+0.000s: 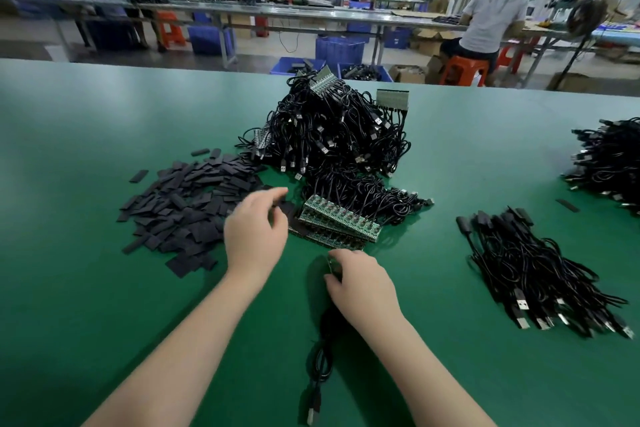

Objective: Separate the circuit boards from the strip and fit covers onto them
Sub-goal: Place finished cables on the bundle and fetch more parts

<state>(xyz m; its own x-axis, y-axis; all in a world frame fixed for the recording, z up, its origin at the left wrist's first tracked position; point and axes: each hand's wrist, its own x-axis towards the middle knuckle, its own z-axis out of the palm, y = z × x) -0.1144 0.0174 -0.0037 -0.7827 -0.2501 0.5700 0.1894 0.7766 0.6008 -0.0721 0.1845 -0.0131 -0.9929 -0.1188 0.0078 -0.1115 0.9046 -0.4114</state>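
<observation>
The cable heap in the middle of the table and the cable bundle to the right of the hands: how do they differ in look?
1. The cable heap is tall and tangled; the cable bundle lies low, its cables roughly parallel.
2. The heap holds green circuit board strips; the bundle shows no green boards, only black ends at its far side.
3. The heap's plugs point every way; the bundle's plugs lie together at its near end.

Both are black cables with metal plugs on the green table.

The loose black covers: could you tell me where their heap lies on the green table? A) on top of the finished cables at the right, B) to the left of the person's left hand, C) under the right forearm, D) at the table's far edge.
B: the heap of black covers spreads on the green table just left of the left hand, which reaches toward its edge.
</observation>
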